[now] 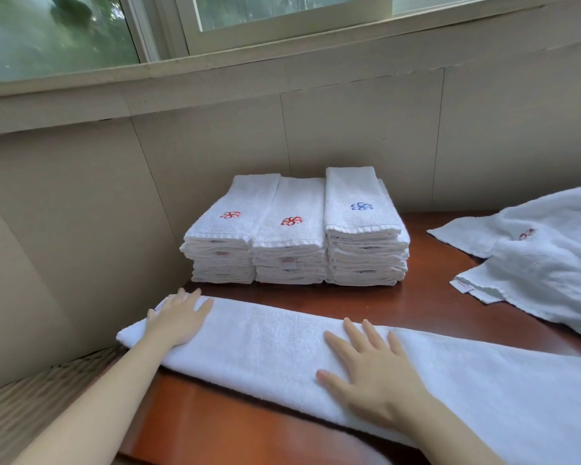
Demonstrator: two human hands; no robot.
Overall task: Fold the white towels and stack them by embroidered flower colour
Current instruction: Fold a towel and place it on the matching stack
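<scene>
Right hand (376, 374) and left hand (178, 318), fingers (353, 333) splayed flat, press a lengthwise-folded towel (265, 333) on the near tabletop (416, 297) — cross-folds remain. Beyond stand two red-flower stacks (259, 250) and a blue-flower stack (363, 236) — loose towels (544, 263) wait at right.

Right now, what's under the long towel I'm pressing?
Only the reddish wooden table shows around the long towel; the part beneath is covered. The left hand and right hand rest flat on top.

Left grip (176, 318) flat, fingers straight; right grip (371, 370) flat, splayed
</scene>
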